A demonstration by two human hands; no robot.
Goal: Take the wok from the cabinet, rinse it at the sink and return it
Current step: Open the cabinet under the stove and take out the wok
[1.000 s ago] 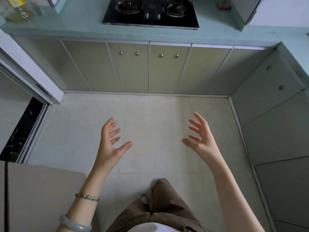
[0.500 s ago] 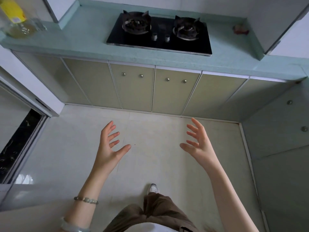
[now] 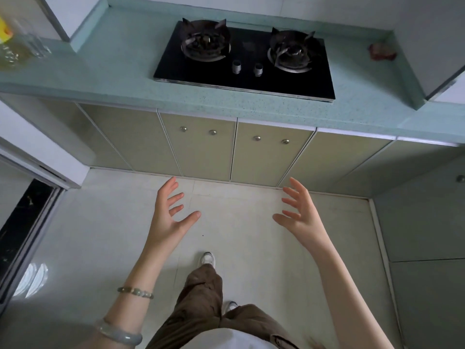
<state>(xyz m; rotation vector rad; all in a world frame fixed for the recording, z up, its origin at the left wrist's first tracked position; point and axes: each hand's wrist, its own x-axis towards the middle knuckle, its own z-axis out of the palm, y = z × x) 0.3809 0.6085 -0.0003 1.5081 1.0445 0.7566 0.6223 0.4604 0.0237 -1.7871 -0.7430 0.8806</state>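
Note:
No wok or sink shows in the head view. Pale green cabinet doors [image 3: 270, 152] with small round knobs run under the teal counter [image 3: 120, 71], all closed. My left hand [image 3: 168, 215] is held out over the floor, fingers spread, holding nothing. My right hand [image 3: 299, 212] is held out beside it, palm facing inward, fingers spread and empty. Both hands hover short of the cabinet doors, below the two middle doors.
A black two-burner gas hob [image 3: 246, 59] sits in the counter. A clear oil bottle [image 3: 12, 49] stands at the counter's far left, a reddish scrap [image 3: 381, 52] at the far right. More cabinet doors [image 3: 427, 222] line the right side. A doorway threshold [image 3: 22, 222] lies left.
The view has lifted and come nearer the counter, so the whole hob now shows. A foot has stepped forward. Both hands stay spread and empty.

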